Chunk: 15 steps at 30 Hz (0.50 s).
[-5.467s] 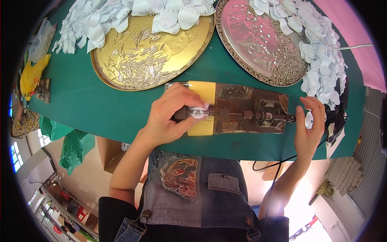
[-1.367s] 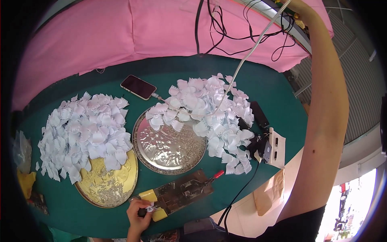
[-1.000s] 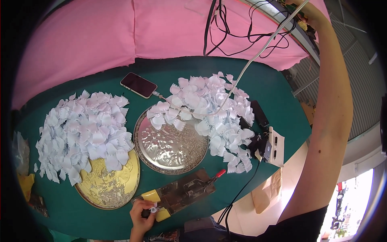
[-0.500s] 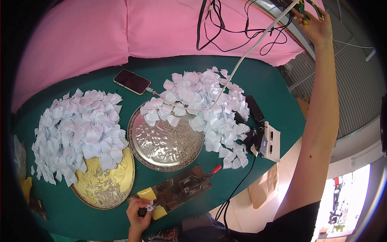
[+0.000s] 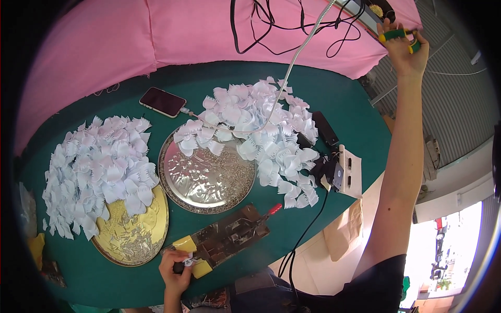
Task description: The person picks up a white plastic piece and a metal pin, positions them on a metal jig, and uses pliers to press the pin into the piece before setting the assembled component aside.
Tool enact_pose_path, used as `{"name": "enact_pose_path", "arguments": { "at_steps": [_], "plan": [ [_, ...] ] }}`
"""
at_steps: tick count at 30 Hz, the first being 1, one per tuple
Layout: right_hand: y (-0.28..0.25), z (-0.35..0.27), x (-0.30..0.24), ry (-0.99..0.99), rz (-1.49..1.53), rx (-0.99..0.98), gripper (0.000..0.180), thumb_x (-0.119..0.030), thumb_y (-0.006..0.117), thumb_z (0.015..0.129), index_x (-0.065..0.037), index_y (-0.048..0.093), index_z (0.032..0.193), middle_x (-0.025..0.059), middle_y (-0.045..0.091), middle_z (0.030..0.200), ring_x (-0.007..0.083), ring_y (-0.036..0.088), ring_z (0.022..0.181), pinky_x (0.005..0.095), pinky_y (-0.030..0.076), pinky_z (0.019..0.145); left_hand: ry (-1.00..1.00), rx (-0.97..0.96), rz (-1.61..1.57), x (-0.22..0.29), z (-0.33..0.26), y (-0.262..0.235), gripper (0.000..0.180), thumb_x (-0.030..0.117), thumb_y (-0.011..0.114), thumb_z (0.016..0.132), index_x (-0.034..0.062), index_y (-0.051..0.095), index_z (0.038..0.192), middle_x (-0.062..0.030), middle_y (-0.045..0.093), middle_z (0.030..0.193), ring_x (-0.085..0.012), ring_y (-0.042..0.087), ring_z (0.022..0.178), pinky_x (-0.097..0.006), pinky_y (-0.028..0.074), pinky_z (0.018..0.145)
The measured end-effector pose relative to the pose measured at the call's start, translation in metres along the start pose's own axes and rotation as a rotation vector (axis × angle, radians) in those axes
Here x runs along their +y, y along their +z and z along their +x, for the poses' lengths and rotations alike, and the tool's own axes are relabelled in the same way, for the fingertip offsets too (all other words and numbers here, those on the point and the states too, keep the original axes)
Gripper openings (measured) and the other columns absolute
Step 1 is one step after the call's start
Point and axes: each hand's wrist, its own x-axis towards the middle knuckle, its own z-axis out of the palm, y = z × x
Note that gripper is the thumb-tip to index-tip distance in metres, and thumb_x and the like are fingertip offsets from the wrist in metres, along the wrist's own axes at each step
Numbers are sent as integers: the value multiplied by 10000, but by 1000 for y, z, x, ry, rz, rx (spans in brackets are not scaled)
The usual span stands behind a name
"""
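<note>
The person's right hand (image 5: 404, 49) is stretched far up and away, past the back edge of the green worktop (image 5: 334, 104), and its fingers are curled around a small green and yellow tool (image 5: 399, 35) up near a tangle of black cables (image 5: 271, 26) that hang over the pink cloth (image 5: 172, 36). The left hand (image 5: 176, 267) is down at the near edge of the worktop, and its fingers are pinching a small white paper piece (image 5: 189, 259) against the end of a brown metal press (image 5: 227, 237). Yellow pads (image 5: 184, 244) sit at that end of the press, and a red handle (image 5: 273, 209) sticks out at the other end. Just behind the press lies a round silver tray (image 5: 206, 180) with a big pile of white paper petals (image 5: 266, 135) spilling over its far side. To the left a gold tray (image 5: 133, 237) lies half under another heap of white petals (image 5: 96, 175). A dark phone (image 5: 162, 101) lies near the back of the worktop with a white cord (image 5: 292, 62) plugged in. On the right sit a black box (image 5: 325, 128) and a white power strip (image 5: 348, 172).
</note>
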Motion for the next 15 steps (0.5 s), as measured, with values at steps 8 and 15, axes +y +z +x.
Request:
{"name": "enact_pose_path", "arguments": {
  "at_steps": [8,15],
  "plan": [
    [30,-28,-5,108,-424,248,419,-289,480,942,24,517,1219,220,560,1196,337,595,976,575,449,1004,19,-2,13,-2,-6,-1,266,-43,777,685,28,584,854,-136,651,858,-267,633,786,-343,495,726],
    [-9,-29,-24,-393,-346,423,517,-232,382,943,111,399,1330,326,425,1380,461,407,1333,622,136,1199,9,-6,41,2,-10,-3,247,-42,768,693,22,584,847,-143,655,866,-274,637,793,-353,497,730]
  ]
}}
